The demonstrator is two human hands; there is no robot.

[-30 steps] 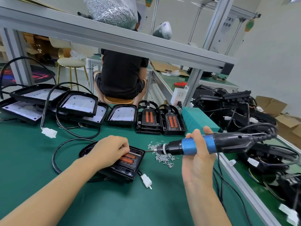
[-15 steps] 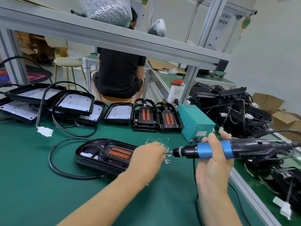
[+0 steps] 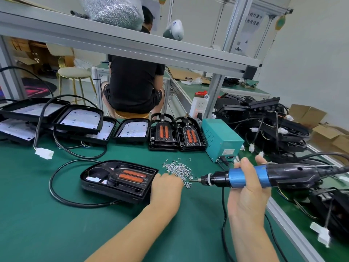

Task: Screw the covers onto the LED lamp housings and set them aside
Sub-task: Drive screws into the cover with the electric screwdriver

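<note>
The lamp housing (image 3: 120,179) lies just left of the screw pile (image 3: 178,170), where the left hand (image 3: 166,188) reaches, grip hidden, while the right hand (image 3: 247,188) grips the electric screwdriver (image 3: 264,175) right of the pile

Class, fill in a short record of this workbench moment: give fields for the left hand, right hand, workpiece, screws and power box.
left hand: on the mat at the screws, fingers hidden
right hand: grips the screwdriver, tip pointing left
workpiece: lamp housing flat on the mat, cover with orange strips up
screws: loose pile right of the housing
power box: teal, behind the screws
</note>
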